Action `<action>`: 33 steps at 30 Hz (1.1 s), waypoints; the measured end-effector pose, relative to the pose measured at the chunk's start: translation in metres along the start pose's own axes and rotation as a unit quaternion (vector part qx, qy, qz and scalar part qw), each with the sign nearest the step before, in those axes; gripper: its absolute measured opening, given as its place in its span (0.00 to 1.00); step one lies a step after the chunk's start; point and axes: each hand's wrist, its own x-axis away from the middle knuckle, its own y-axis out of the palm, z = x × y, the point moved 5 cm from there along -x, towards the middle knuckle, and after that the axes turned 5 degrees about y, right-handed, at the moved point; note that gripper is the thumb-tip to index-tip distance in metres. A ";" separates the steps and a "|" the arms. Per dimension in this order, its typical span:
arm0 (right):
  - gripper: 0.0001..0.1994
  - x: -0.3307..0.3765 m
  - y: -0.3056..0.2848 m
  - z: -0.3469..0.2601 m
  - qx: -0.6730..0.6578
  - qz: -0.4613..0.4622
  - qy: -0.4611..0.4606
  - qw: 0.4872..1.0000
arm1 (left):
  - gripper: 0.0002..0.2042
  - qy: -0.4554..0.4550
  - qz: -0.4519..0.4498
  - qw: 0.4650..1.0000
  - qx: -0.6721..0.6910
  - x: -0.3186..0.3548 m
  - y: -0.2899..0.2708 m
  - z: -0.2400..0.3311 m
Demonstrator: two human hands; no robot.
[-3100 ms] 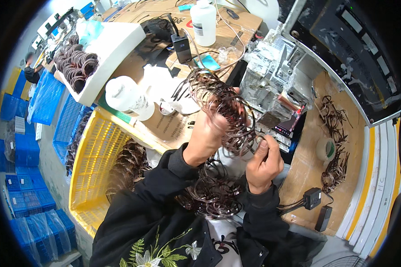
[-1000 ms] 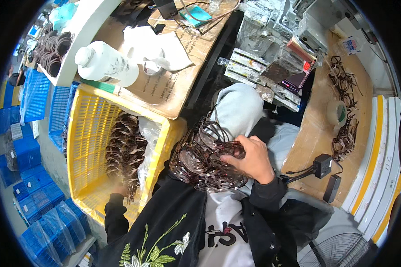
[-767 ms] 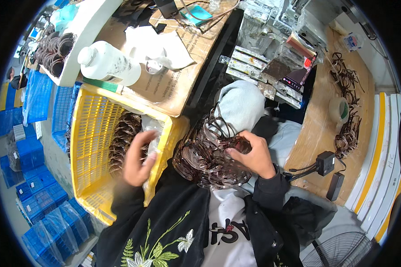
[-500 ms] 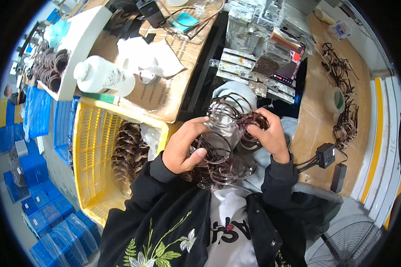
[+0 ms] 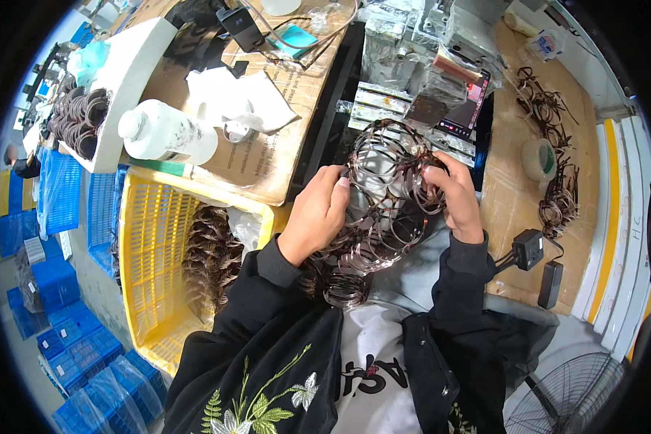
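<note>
Glossy dark-brown round rims, which look like eyeglass frames (image 5: 375, 148), are bunched between my two hands above my lap. My left hand (image 5: 316, 211) is closed at the bunch's left edge, thumb and fingers pinching a rim. On the other side my right hand (image 5: 457, 194) grips a cluster of the frames, thumb bent over them; its fingertips are partly hidden. Below, more loose frames (image 5: 346, 287) lie heaped against my shirt and on the grey cloth (image 5: 430, 264) over my lap.
A yellow basket (image 5: 141, 267) at my left holds many brown frames. Above it are a white bottle (image 5: 168, 132) and white paper (image 5: 260, 98). A metal machine (image 5: 405, 54) stands ahead. On the right board lie tangled frames (image 5: 557, 206), a tape roll (image 5: 539, 159) and a black adapter (image 5: 528, 249).
Both hands have moved slightly upward and away from me. The bunch of frames is lifted and spread more upright, and the left thumb now points up instead of lying sideways.
</note>
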 end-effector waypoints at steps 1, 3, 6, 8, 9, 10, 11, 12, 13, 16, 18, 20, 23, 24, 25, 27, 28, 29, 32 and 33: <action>0.06 -0.003 0.000 0.002 -0.026 -0.005 0.010 1.000 | 0.15 0.009 0.004 1.000 0.014 0.001 -0.001 0.002; 0.06 -0.007 0.000 0.005 -0.077 0.006 0.031 0.997 | 0.16 0.019 0.011 0.999 0.038 0.006 -0.005 0.006; 0.06 -0.009 0.002 -0.001 -0.101 -0.004 0.027 0.994 | 0.17 -0.015 0.002 1.000 0.027 0.013 -0.007 0.005; 0.07 -0.006 0.004 -0.005 -0.041 -0.009 0.026 0.999 | 0.17 -0.028 0.010 1.000 0.004 0.012 -0.007 0.001; 0.07 -0.004 0.005 -0.009 -0.041 -0.016 0.007 0.999 | 0.17 -0.032 0.011 0.999 -0.026 0.009 -0.005 -0.003; 0.07 -0.001 0.006 -0.010 -0.034 -0.018 0.001 0.999 | 0.16 -0.036 0.013 0.998 -0.057 0.005 -0.003 -0.007; 0.07 0.000 0.007 -0.012 -0.030 -0.027 -0.011 0.999 | 0.16 -0.020 0.026 0.996 -0.084 0.001 -0.002 -0.010; 0.09 0.004 0.009 -0.011 -0.027 -0.031 -0.016 0.999 | 0.14 -0.039 0.018 0.995 -0.095 -0.004 0.002 -0.018; 0.13 0.003 0.010 -0.009 0.015 -0.039 0.005 0.999 | 0.14 -0.016 0.018 0.997 -0.076 -0.008 0.004 -0.021; 0.17 0.009 0.017 -0.013 0.261 0.004 -0.114 0.959 | 0.13 0.030 0.044 0.998 0.034 -0.020 0.000 -0.031; 0.18 0.012 0.019 -0.012 0.270 -0.010 -0.126 0.955 | 0.15 -0.091 0.065 0.956 0.271 -0.011 -0.008 -0.047; 0.19 0.012 0.019 -0.008 0.259 -0.032 -0.081 0.962 | 0.17 -0.042 0.090 0.986 0.131 0.014 -0.028 -0.042; 0.21 0.013 0.017 -0.007 0.290 -0.035 -0.066 0.954 | 0.19 -0.036 0.021 0.991 0.126 0.076 -0.043 -0.040; 0.21 0.012 0.017 -0.009 0.310 -0.023 -0.086 0.947 | 0.22 0.019 0.035 0.995 0.089 0.096 -0.046 -0.039; 0.21 0.011 0.018 -0.010 0.324 -0.020 -0.114 0.939 | 0.26 0.061 0.053 0.995 0.051 0.114 -0.044 -0.039; 0.24 0.009 0.020 -0.014 0.311 0.003 -0.189 0.932 | 0.37 0.157 0.018 0.986 -0.056 0.144 -0.025 -0.042; 0.23 0.007 0.020 -0.012 0.273 -0.001 -0.198 0.941 | 0.40 0.192 0.046 0.978 -0.065 0.151 -0.015 -0.045; 0.23 0.006 0.019 -0.011 0.238 -0.010 -0.203 0.950 | 0.43 0.260 0.082 0.959 -0.074 0.157 -0.004 -0.044; 0.18 -0.001 0.016 -0.007 0.181 -0.076 -0.180 0.964 | 0.45 0.261 0.123 0.956 -0.060 0.144 0.016 -0.061; 0.16 -0.002 0.014 -0.008 0.190 -0.097 -0.188 0.959 | 0.44 0.263 0.136 0.953 -0.065 0.137 0.018 -0.064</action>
